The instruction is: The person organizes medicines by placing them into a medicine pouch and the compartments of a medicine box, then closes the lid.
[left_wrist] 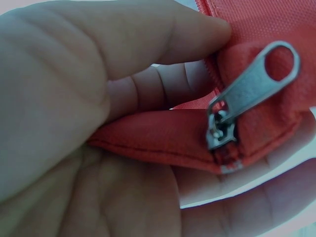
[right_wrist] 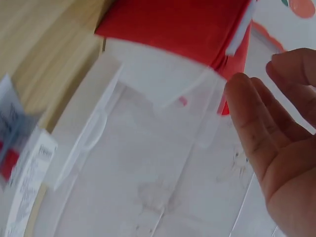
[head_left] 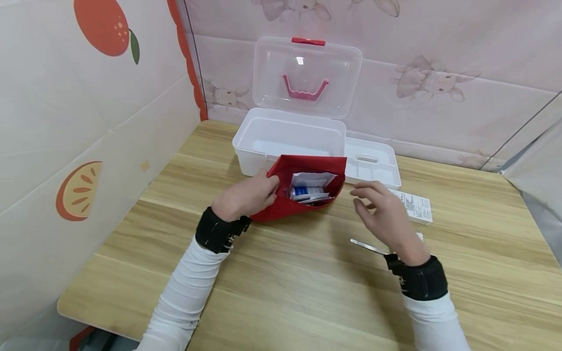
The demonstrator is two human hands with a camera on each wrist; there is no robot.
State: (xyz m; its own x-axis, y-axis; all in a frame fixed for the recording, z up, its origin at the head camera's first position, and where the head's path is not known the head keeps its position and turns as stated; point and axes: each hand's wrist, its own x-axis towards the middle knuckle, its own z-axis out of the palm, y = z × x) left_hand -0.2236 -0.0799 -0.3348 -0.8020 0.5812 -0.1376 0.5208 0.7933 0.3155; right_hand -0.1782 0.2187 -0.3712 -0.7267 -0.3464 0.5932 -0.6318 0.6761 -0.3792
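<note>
My left hand (head_left: pixel 248 195) grips the left end of a red zip pouch (head_left: pixel 281 209), whose mouth gapes open above the table. Close up in the left wrist view, a metal zipper pull (left_wrist: pixel 259 81) hangs by the fingers, with the pouch fabric (left_wrist: pixel 153 138) between thumb and fingers. Inside the pouch sit a small blue-and-white item (head_left: pixel 307 191) and several white packets (head_left: pixel 313 179). My right hand (head_left: pixel 388 217) hovers to the right of the pouch, holding nothing, its fingers loosely bent. Beneath that hand lies a thin metal tool (head_left: pixel 368 246), partly hidden by the wrist.
Behind the pouch stands a translucent plastic box (head_left: pixel 290 129), its clear lid (head_left: pixel 307 63) raised against the wall cloth. A white compartment tray (head_left: pixel 377 165) lies beside it. Right of my right hand is a white printed carton (head_left: pixel 414 207) on the wooden table (head_left: pixel 285 292).
</note>
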